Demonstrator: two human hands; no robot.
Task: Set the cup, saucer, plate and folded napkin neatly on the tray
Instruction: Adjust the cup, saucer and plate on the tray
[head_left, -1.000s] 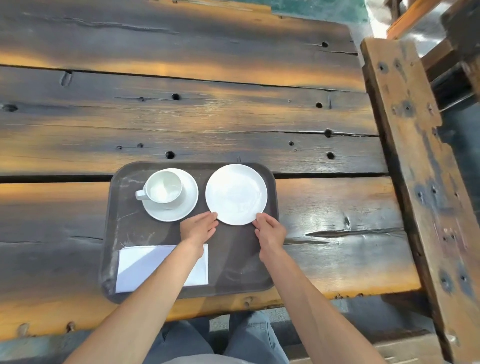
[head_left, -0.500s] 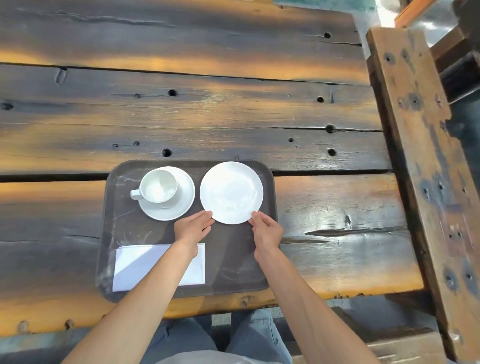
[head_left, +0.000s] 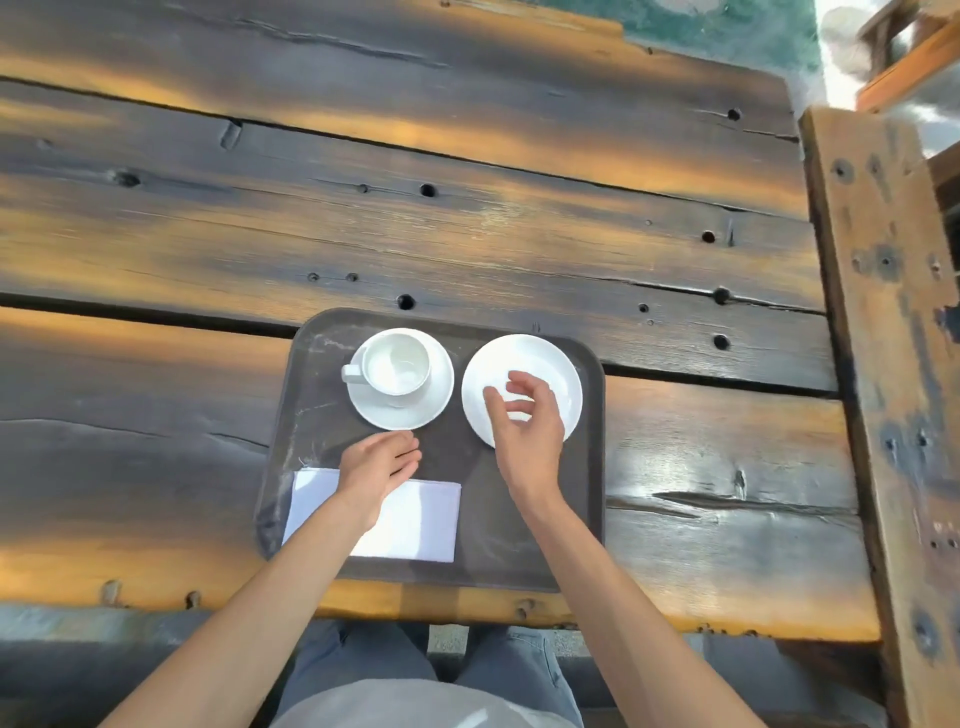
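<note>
A dark rectangular tray (head_left: 524, 545) lies near the front edge of the wooden table. On its far left stands a white cup (head_left: 397, 368), handle to the left, on a white saucer (head_left: 434, 402). A white plate (head_left: 550, 369) rests at the far right of the tray. A folded white napkin (head_left: 421, 519) lies flat at the near left. My left hand (head_left: 376, 470) hovers over the napkin's far edge, fingers apart, holding nothing. My right hand (head_left: 527, 426) is raised above the plate's near side, fingers loosely spread and empty.
The table (head_left: 467, 208) is made of dark weathered planks with holes and gaps between boards. A heavy wooden beam (head_left: 893, 364) runs along the right side. Green floor shows beyond the far edge. My lap is below the table's front edge.
Both hands have let go of the plate's near rim. The right hand lifted above the plate and the left drew back toward the napkin. The view has shifted.
</note>
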